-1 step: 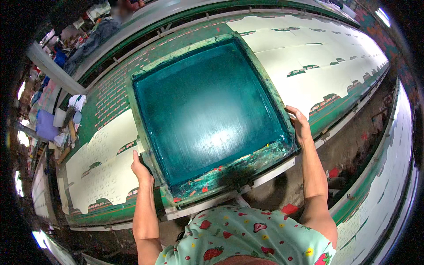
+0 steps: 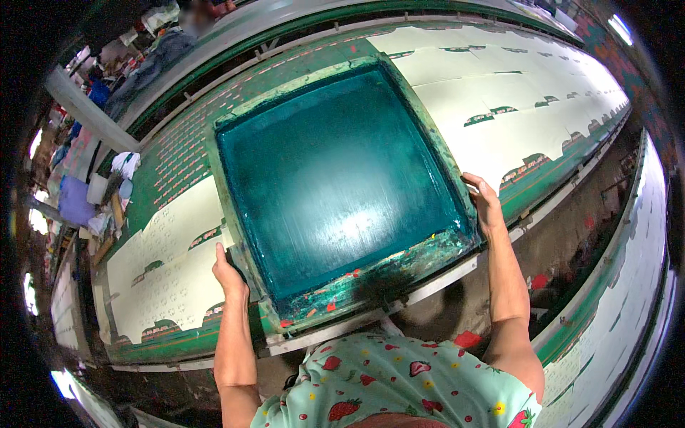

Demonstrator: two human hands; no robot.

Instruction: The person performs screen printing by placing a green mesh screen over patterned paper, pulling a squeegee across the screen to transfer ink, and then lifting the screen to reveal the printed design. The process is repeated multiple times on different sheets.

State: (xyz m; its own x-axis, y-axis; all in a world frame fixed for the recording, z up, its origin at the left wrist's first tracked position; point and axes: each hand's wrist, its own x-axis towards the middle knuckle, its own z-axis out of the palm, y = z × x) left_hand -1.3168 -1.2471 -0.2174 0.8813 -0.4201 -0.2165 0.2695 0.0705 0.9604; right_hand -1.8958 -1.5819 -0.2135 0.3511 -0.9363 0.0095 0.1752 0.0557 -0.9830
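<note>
I see no visible shift from the previous picture: the square, pale-rimmed screen frame with its glossy teal inside [image 2: 421,257] sits over the long green bench [image 2: 531,191], between flat cream pieces [image 2: 442,78] at left and right. The left hand [image 2: 232,277] is at its near-left edge, the right hand [image 2: 487,205] at its right rim, fingers curved; whether either grips, I cannot tell. I judge this a steady pause.
</note>
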